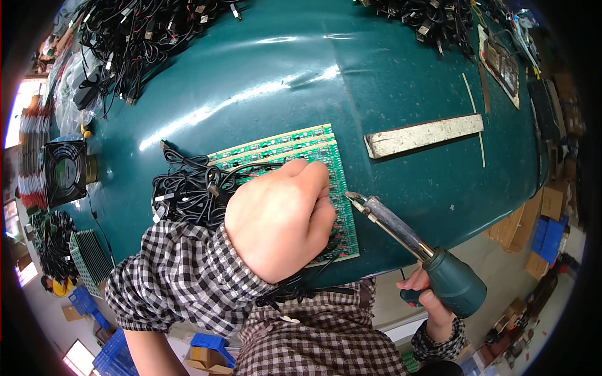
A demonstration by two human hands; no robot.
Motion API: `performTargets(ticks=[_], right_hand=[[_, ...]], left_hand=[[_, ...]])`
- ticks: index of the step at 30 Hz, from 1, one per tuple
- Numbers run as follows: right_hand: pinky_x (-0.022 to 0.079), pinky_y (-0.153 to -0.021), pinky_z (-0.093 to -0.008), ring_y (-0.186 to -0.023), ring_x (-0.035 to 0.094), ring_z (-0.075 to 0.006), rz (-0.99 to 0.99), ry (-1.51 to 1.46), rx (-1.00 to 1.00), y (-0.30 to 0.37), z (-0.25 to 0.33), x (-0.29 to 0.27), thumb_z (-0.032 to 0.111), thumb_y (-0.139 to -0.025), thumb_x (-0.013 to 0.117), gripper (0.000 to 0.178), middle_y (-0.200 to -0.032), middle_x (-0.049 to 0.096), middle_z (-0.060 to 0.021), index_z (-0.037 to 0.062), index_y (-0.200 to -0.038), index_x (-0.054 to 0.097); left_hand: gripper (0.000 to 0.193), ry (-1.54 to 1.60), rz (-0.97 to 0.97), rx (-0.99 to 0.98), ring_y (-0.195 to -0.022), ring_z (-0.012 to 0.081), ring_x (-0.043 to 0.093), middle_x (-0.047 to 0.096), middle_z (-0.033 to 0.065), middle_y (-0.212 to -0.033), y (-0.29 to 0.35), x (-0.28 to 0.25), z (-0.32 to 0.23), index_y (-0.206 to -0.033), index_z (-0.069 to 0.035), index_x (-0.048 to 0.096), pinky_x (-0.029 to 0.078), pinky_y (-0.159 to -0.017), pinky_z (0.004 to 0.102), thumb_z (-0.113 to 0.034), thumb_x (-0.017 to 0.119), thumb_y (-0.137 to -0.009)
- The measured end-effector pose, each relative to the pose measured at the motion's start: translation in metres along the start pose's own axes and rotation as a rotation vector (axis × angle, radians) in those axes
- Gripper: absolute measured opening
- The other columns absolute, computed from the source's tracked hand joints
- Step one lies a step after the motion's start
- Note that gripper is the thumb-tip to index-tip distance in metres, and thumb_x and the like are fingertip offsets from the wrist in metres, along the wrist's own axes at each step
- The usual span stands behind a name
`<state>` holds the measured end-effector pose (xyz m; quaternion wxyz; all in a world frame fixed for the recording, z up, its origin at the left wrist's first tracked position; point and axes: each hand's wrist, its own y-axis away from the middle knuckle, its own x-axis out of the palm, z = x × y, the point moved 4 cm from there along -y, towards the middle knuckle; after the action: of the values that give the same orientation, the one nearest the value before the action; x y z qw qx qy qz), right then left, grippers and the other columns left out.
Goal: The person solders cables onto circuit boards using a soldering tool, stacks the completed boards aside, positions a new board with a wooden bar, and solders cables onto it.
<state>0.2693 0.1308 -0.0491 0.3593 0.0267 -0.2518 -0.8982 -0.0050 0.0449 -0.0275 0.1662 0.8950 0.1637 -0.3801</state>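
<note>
My left hand (282,216) is closed over the green circuit board panel (343,216), its back toward me. What its fingers pinch is hidden beneath it. A bundle of black cables (188,188) lies beside that hand, and one cable runs along the board's strips toward the fingers. My right hand (429,301), lower right, grips a soldering gun (454,282) with a dark green body. Its metal tip points up and left, close to the board's right edge. The panel is a row of narrow strips with small parts on them.
A pale metal bar (426,135) lies right of the board on the green table (251,75). Heaps of black cables (138,37) sit at the far left and far right. A small fan (64,172) stands at the left, and a worn tray (500,66) lies far right.
</note>
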Motion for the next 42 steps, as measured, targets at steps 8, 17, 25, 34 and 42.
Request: performTargets(ticks=[8, 17, 25, 34, 42], right_hand=[[0.058, -0.076, -0.0362, -0.076, 0.071, -0.0217, 0.086, 0.439, -0.117, -0.002, 0.006, -0.003, -0.007, -0.068, 0.068, 0.034, -0.077, 0.069, -0.0106, -0.0062, -0.101, 0.060], [0.055, -0.077, -0.0320, -0.075, 0.071, -0.0204, -0.035, 0.236, 0.039, -0.003, 0.005, 0.001, -0.005, -0.065, 0.071, 0.028, -0.077, 0.070, -0.0065, -0.0027, -0.093, 0.065], [0.055, -0.077, -0.0325, -0.078, 0.072, -0.0198, 0.053, 0.271, 0.020, -0.001, 0.002, 0.000, 0.003, -0.068, 0.078, 0.028, -0.078, 0.070, -0.0046, -0.0003, -0.093, 0.066], [0.054, -0.078, -0.0324, -0.077, 0.071, -0.0191, 0.087, 0.350, 0.008, -0.002, 0.001, 0.002, 0.003, -0.066, 0.079, 0.025, -0.079, 0.071, -0.0049, 0.0028, -0.089, 0.068], [0.053, -0.078, -0.0335, -0.076, 0.070, -0.0198, 0.060, 0.425, 0.019, -0.002, 0.005, 0.003, 0.005, -0.065, 0.079, 0.021, -0.079, 0.071, -0.0046, 0.0059, -0.084, 0.070]], left_hand=[[0.011, -0.061, -0.035, 0.015, -0.063, 0.0294, 0.061, 0.057, 0.0121, -0.072, 0.004, 0.004, -0.001, -0.077, -0.003, 0.052, 0.049, -0.055, 0.0381, -0.006, 0.062, -0.077], [0.013, -0.120, -0.065, 0.022, -0.059, 0.0220, 0.063, 0.058, 0.0075, -0.071, 0.004, 0.006, -0.002, -0.076, -0.005, 0.053, 0.049, -0.052, 0.0316, -0.005, 0.066, -0.074], [0.013, -0.083, -0.057, 0.034, -0.062, 0.0324, 0.059, 0.054, 0.0134, -0.070, 0.005, 0.007, -0.003, -0.077, -0.003, 0.049, 0.048, -0.054, 0.0406, -0.008, 0.061, -0.076], [0.014, -0.109, -0.057, 0.036, -0.060, 0.0318, 0.059, 0.054, 0.0134, -0.069, 0.005, 0.007, -0.004, -0.076, -0.002, 0.049, 0.048, -0.052, 0.0398, -0.008, 0.061, -0.075], [0.014, -0.127, -0.069, 0.044, -0.059, 0.0317, 0.059, 0.054, 0.0135, -0.069, 0.005, 0.007, -0.004, -0.076, -0.002, 0.049, 0.048, -0.052, 0.0398, -0.008, 0.062, -0.075]])
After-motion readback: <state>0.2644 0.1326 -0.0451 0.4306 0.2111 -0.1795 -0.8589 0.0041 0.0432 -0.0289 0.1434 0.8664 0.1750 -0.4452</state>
